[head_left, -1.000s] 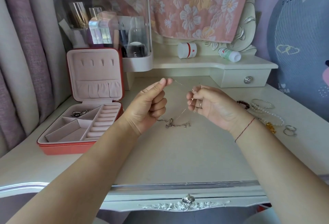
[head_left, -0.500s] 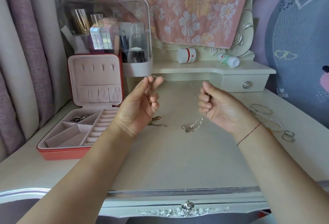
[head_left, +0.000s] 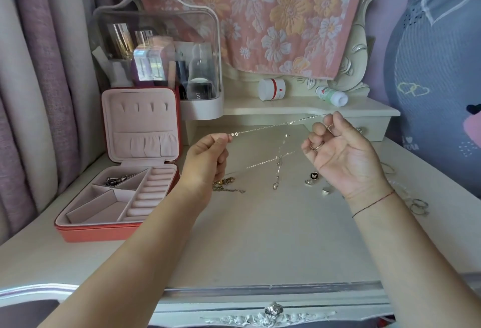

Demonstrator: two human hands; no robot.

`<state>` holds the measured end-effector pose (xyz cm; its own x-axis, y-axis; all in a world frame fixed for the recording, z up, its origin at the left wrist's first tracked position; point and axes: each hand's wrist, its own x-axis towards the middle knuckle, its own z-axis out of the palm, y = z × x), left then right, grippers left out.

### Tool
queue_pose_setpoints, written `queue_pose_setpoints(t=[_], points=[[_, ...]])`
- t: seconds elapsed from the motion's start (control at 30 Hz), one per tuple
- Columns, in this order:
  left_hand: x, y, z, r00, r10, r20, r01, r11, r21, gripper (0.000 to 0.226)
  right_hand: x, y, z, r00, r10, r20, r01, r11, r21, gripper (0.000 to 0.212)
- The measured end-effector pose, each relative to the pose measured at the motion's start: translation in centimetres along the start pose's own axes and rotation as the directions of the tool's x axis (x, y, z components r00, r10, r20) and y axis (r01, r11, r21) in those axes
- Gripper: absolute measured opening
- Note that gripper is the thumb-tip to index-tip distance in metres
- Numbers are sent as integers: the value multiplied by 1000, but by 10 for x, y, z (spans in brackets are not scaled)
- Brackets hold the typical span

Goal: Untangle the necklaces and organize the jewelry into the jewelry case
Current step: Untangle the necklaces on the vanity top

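Note:
A thin silver necklace chain [head_left: 270, 126] is stretched in the air between my hands. My left hand [head_left: 205, 161] pinches its clasp end. My right hand [head_left: 338, 153], palm up, pinches the other end between thumb and fingertip. A second silver chain with a pendant [head_left: 278, 168] hangs from the stretched one down to the tabletop. A gold necklace [head_left: 226, 184] lies bunched on the table under my left hand. The open red jewelry case [head_left: 86, 231] with pink lining stands at the left, with a dark piece of jewelry [head_left: 118, 179] in its back compartment.
Small earrings and a butterfly stud [head_left: 313, 175] lie near my right wrist. Rings [head_left: 419, 206] and bracelets lie at the right. A clear cosmetics box [head_left: 156, 51] stands behind the case. A white jar [head_left: 272, 89] and a bottle [head_left: 331, 95] sit on the rear shelf.
My hands have moved apart and pulled one chain taut between them. The second chain now hangs down from it, and the small jewelry on the table has come into view.

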<state>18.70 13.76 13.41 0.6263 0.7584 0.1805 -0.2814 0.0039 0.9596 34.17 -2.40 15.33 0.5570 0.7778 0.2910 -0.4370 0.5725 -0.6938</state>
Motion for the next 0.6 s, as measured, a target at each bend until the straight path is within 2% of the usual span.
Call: queue_pose_setpoints(t=[0.03,0.1,0.23,0.43,0.6], points=[[-1,-1,1,1000,0,2,0,999,44,21,-1,0,2,1000,-3,-18,4,1000,20,13],[-2,-2,3,1000,-13,21,11,994,106,20,-3,-2,4,999,4,-48,-2,998,55,20],[-6,-3,7,994,-37,103,18,984,178,20,-6,-3,6,1000,16,25,-17,999,47,26],[-8,-4,11,984,-41,173,-1,972,233,19,-5,0,8,971,82,223,-52,989,-139,14],[-8,-7,12,982,5,190,-52,970,239,19,-10,2,17,939,151,309,-67,961,-268,22]])
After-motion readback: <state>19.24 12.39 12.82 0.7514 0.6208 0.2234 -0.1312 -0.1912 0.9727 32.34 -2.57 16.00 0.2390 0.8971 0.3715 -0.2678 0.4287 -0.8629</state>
